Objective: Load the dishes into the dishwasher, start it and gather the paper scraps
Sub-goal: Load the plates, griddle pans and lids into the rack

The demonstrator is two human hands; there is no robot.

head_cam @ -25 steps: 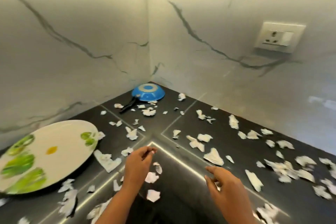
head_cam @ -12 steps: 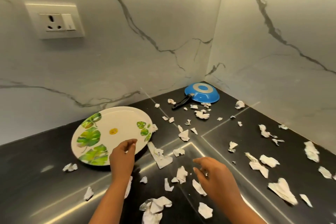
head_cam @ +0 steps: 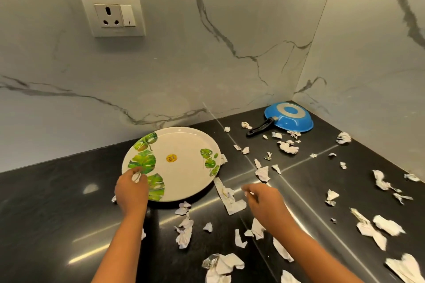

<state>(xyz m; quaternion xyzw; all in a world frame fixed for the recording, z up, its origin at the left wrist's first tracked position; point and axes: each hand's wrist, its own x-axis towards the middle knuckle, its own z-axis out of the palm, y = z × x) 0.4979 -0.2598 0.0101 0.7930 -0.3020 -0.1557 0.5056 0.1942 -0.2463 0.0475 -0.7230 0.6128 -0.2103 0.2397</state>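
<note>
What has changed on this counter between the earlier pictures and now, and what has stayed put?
The left hand has travelled left to the plate and now hangs over its near rim, pinching a paper scrap. The right hand followed leftward above the counter; whether it holds anything is unclear. The view swung left too. The plate, the blue pan and the loose scraps stayed put.

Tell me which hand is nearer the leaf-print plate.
Left. The left hand, pinching a paper scrap, overlaps the plate at its near-left rim; the right hand is off to the plate's right, over the counter, apart from it.
</note>
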